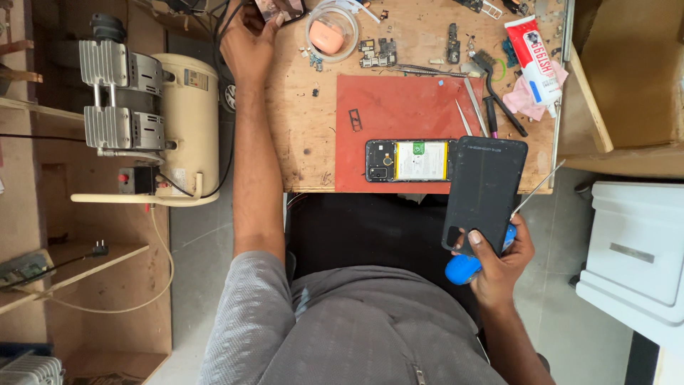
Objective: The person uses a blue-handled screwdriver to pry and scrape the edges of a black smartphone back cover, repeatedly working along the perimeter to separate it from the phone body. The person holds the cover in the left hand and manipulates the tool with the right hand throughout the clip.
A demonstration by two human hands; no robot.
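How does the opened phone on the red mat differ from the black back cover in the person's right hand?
The opened phone lies flat on the red mat with nothing touching it; the back cover is held up off the table by the right hand, along with a blue-handled tool. The phone shows its insides, a pale battery and a dark frame; the cover is a plain dark panel. The phone lies crosswise, the cover nearly lengthwise. Both are slim rectangles of similar outline.

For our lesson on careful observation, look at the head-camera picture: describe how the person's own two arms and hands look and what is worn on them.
Both hands are bare: the left hand and the right hand show no gloves. No rings, watch or bracelet can be seen. Both forearms are bare too. A short grey sleeve of finely textured cloth covers the left upper arm down to about the elbow. The right sleeve is hardly visible.
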